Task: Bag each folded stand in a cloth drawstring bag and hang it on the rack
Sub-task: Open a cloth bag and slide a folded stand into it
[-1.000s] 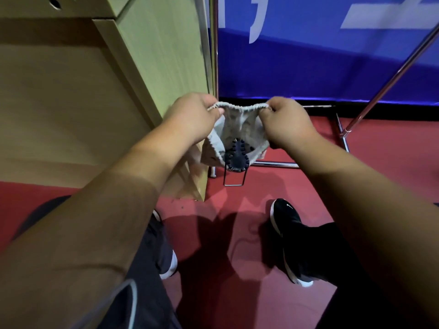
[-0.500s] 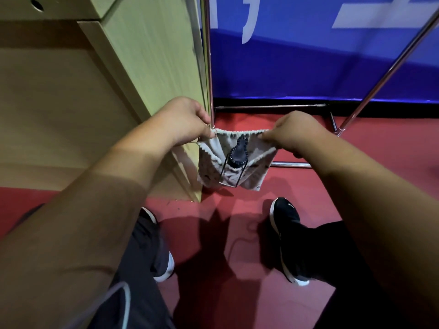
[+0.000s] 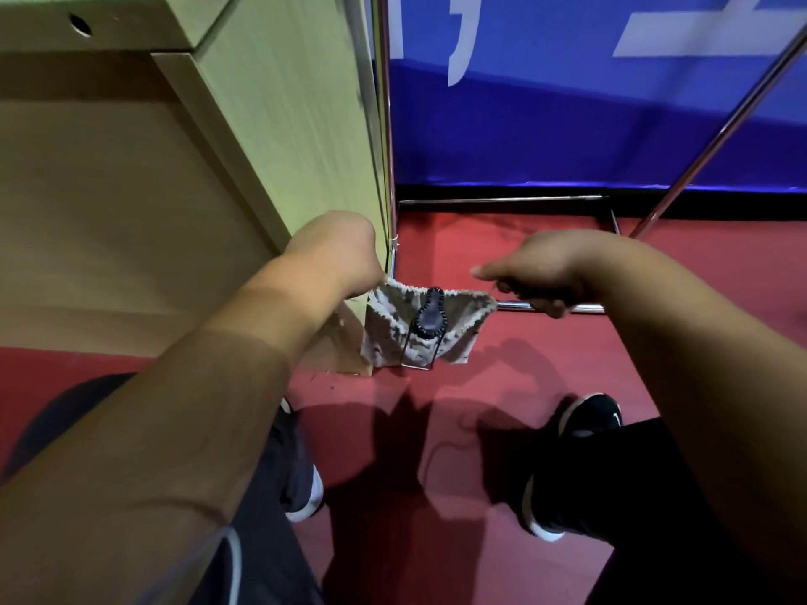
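Note:
A small pale cloth drawstring bag [image 3: 456, 329] hangs stretched between my hands, above the red floor. My left hand [image 3: 336, 251] grips its left top corner; the fingers are hidden behind the hand. At the right top corner my right hand [image 3: 541, 272] pinches the bag or its cord. A black folded stand [image 3: 430, 316] with a thin wire loop shows against the bag's front, its top at the gathered mouth. Whether it lies inside the bag or in front of it I cannot tell.
A wooden cabinet [image 3: 279, 137] stands at the left, its corner close to my left hand. The chrome rack has an upright tube [image 3: 384, 124], a slanted tube [image 3: 716, 137] and floor bars [image 3: 502, 200]. A blue banner [image 3: 567, 124] lies behind. My shoes [image 3: 585, 421] stand on the red floor.
Both hands have gone lower and farther apart, pulling the bag's mouth taut. The stand, which stuck out below the bag a second ago, now sits higher, against the bag's front.

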The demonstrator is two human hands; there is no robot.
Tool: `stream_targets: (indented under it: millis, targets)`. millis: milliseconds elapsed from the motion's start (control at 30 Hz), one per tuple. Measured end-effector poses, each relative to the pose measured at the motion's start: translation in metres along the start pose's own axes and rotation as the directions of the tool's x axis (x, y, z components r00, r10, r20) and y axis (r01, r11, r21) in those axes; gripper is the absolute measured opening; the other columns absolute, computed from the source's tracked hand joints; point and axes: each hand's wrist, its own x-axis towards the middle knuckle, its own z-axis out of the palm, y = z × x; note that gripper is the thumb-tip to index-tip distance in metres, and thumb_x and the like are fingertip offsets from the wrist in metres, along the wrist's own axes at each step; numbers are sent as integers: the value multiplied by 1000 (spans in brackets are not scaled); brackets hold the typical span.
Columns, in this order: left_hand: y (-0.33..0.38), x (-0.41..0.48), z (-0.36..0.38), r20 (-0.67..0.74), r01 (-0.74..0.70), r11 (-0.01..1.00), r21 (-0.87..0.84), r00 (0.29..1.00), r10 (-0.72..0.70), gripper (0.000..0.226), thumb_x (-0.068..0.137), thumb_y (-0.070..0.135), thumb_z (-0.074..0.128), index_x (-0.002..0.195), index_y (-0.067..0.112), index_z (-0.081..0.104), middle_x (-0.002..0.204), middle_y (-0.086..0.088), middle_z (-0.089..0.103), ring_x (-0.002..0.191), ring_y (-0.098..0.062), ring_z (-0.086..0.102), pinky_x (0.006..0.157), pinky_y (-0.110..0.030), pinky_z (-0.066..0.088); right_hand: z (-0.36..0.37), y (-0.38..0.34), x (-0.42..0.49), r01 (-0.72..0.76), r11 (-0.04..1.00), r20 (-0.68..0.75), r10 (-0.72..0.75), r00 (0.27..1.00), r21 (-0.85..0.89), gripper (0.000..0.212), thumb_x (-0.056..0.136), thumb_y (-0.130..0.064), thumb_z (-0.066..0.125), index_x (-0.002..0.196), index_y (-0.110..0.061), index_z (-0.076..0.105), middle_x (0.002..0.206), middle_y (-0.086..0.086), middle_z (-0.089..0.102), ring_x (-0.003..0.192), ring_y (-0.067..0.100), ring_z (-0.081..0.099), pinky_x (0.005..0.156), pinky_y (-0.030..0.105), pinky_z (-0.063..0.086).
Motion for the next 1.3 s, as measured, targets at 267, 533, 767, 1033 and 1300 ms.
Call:
stream_targets:
  millis: [267, 533, 767, 1033, 1300]
  targets:
    - [12, -4, -22, 238, 223, 206, -953, 970, 52, 36, 100, 41, 66, 71, 21, 57, 59, 3, 55, 78, -22, 66, 92, -39, 57, -5, 7, 3, 399, 683, -198, -356, 913, 611, 17, 95, -17, 57, 86, -12, 71, 71, 2, 61, 69, 18, 57, 73, 33, 52]
    - [31, -9, -29, 174, 216, -209, -954, 964, 203, 30, 99, 6, 49, 112, 11, 76, 90, 0, 73, 70, -11, 69, 80, -30, 65, 2, 3, -16, 438, 596, -209, -414, 886, 673, 25, 100, 4, 64, 115, -10, 77, 93, 8, 76, 67, 14, 68, 81, 43, 67]
    - [42, -9, -30, 63, 64, -111, -992, 998, 13, 33, 95, 49, 76, 91, 18, 64, 72, 3, 64, 60, -7, 61, 61, -20, 56, 5, -11, -17, 549, 557, -489, -270, 830, 623, 50, 96, -67, 65, 91, -18, 55, 75, 0, 54, 66, 16, 60, 72, 41, 61]
    - [45, -32, -49, -94, -77, -387, -919, 995, 26, 60, 103, 69, 43, 79, 19, 67, 86, -4, 72, 88, -21, 72, 101, -42, 53, -5, -34, -32, 706, 191, -650, -285, 705, 682, 43, 108, -52, 54, 93, -13, 63, 77, 4, 65, 75, 21, 67, 75, 36, 59]
    - [17, -35, -49, -121, -121, -494, -861, 992, -32, 45, 108, 54, 51, 88, 15, 63, 49, 6, 29, 40, -10, 21, 46, -27, 23, -7, -12, -18, 502, -37, -504, -42, 863, 864, 22, 112, -39, 54, 110, -19, 64, 56, -8, 37, 44, 6, 28, 40, 21, 24]
